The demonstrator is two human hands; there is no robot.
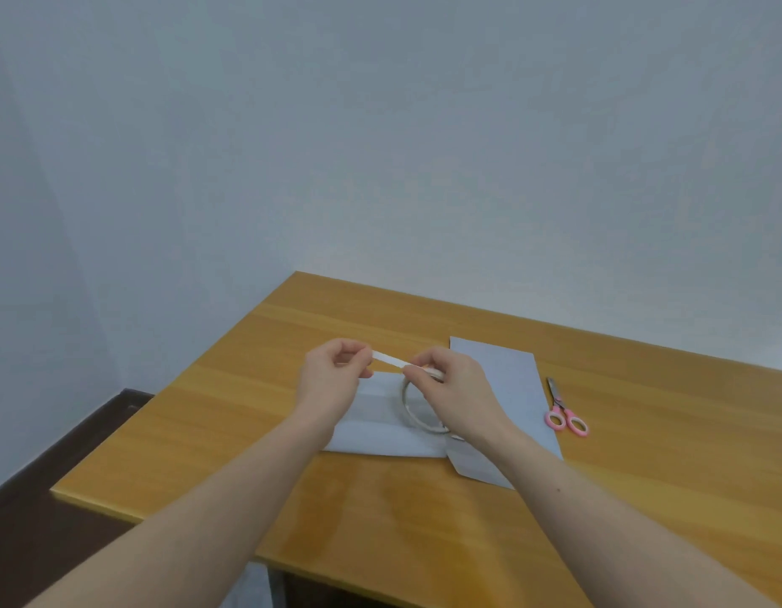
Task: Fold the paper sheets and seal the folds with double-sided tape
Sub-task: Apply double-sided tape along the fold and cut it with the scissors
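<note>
Two white paper sheets lie on the wooden table: a folded sheet under my hands and a longer sheet to its right, partly beneath it. My right hand holds a thin roll of double-sided tape upright above the folded sheet. My left hand pinches the free end of a white tape strip, stretched taut between both hands a little above the paper.
Pink-handled scissors lie shut on the table right of the sheets. The wooden table has its left edge near a dark brown surface. A plain wall stands behind.
</note>
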